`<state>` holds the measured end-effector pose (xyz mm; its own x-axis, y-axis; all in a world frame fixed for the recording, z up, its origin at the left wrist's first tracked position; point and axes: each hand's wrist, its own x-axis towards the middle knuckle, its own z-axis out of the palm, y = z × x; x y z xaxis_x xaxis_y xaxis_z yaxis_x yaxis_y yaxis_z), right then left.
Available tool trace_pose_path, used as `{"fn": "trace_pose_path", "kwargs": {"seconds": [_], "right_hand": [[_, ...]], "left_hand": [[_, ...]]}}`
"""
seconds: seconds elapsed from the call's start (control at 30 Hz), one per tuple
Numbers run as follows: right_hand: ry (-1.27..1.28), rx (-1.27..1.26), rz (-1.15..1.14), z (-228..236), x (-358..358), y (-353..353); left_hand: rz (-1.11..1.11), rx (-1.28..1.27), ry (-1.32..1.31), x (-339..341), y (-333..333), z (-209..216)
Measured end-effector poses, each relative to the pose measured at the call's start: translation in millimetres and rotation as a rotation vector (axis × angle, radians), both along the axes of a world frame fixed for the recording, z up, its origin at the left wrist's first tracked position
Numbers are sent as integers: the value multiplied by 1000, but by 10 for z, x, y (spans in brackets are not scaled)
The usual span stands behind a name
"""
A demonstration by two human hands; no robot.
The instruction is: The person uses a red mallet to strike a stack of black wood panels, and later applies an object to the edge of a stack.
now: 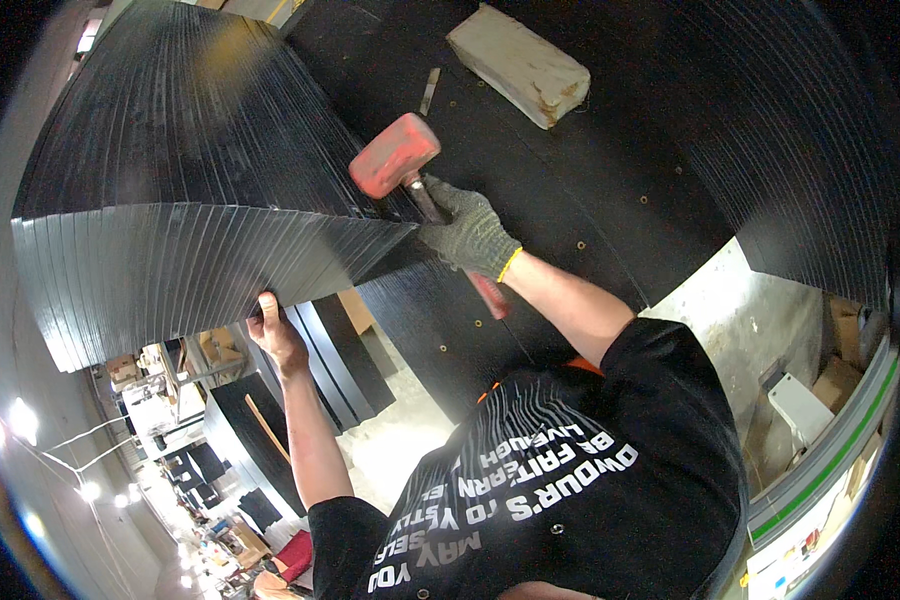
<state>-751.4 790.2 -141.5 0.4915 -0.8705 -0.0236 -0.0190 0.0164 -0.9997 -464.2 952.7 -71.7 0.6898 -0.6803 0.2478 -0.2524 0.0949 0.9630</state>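
Observation:
My right hand (473, 233), in a grey knit glove with a yellow cuff, is closed around the dark handle of a mallet (395, 156). The mallet's worn red head is raised beside a stack of black sheets (200, 262), and the red end of its handle sticks out below the glove. Bare, my left hand (278, 335) grips the lower edge of the stack, thumb against its ridged side; the other fingers are mostly hidden. The many thin layers fan out in a curve toward the left.
Ahead on the black work surface (610, 190), dotted with small holes, lie a pale worn block (520, 65) and a narrow metal strip (430, 92). More layered black sheets (810, 150) rise at the right. Shelving, boxes and string lights fill the lower left.

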Motion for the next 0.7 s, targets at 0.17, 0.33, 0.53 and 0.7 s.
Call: {"fn": "trace_pose_path", "kwargs": {"seconds": [0.17, 0.33, 0.53, 0.7], "right_hand": [[23, -71, 165, -171, -22, -30], [69, 104, -43, -102, 42, 69], [-46, -306, -108, -435, 20, 63], [11, 297, 188, -207, -103, 64]], "left_hand": [[17, 19, 13, 28, 43, -17], [-12, -8, -16, 9, 58, -46], [-20, -32, -69, -76, -14, 49], [-6, -86, -34, 94, 51, -153]]}}
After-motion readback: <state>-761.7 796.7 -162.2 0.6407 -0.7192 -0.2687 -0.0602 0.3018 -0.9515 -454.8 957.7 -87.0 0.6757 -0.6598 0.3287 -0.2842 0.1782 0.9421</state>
